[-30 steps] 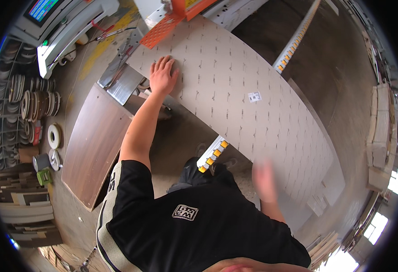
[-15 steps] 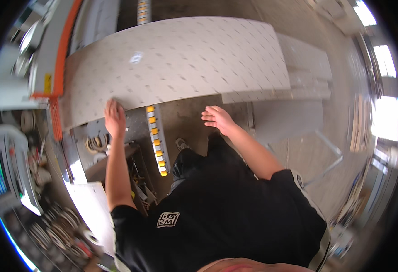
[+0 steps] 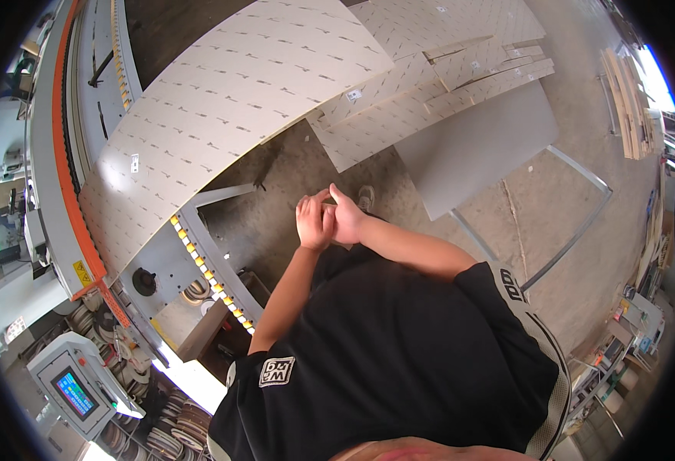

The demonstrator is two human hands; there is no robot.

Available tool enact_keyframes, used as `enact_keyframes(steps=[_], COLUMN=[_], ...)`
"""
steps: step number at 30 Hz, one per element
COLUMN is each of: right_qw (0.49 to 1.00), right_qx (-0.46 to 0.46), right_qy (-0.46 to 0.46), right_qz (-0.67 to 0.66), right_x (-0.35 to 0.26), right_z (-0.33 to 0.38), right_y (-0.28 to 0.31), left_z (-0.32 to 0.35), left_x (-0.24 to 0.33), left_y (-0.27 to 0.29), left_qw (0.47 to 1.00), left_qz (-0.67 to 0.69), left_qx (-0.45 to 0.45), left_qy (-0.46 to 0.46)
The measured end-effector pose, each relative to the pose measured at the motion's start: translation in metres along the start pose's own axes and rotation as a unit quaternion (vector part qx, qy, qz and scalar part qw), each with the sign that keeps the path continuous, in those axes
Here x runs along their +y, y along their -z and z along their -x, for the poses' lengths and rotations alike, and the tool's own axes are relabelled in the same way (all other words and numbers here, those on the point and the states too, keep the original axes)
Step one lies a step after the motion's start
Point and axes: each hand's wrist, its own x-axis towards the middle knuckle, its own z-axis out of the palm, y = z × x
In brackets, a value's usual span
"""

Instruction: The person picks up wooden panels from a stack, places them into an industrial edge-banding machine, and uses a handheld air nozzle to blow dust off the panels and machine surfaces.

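The person's left hand point(image 3: 314, 224) and right hand point(image 3: 346, 219) meet in front of the body, touching each other, with the left fingers bent against the right hand and the right thumb pointing up; both are off the boards, and I cannot tell whether anything small is held between them; the big pale beige panel with rows of small dark printed marks point(image 3: 230, 100) lies flat ahead and to the left, well apart from the hands; its left end reaches a long orange machine edge point(image 3: 68, 154), and a small white label point(image 3: 134, 163) is stuck near that end; a grey metal rail with yellow and white rollers point(image 3: 211, 276) runs from beneath the panel's near edge toward the person's left side; to the right of the panel, a stack of similarly marked beige boards point(image 3: 384, 123) spreads out beside it, with a plain smooth grey sheet point(image 3: 483, 150) next to the stack; a bent grey metal tube frame point(image 3: 576, 230) stands out over the grey concrete floor point(image 3: 537, 196); at the lower left are a light grey control box with a lit blue screen point(image 3: 76, 392) and several round coils of strip point(image 3: 180, 422).
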Motion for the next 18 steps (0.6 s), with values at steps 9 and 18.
enact_keyframes(steps=[9,18], right_qw=[0.954,0.838], right_qx=[0.123,0.481], right_qy=[0.087,0.197], right_qz=[0.26,0.167], right_x=[-0.031,0.08], right_z=[0.068,0.081], right_y=[0.15,0.424], left_z=[0.006,-0.095], left_x=[-0.167,-0.303], left_y=[-0.115,-0.259], left_qw=[0.917,0.811], left_qz=[-0.025,0.314], left_qx=[-0.223,-0.127], left_qy=[0.331,0.477])
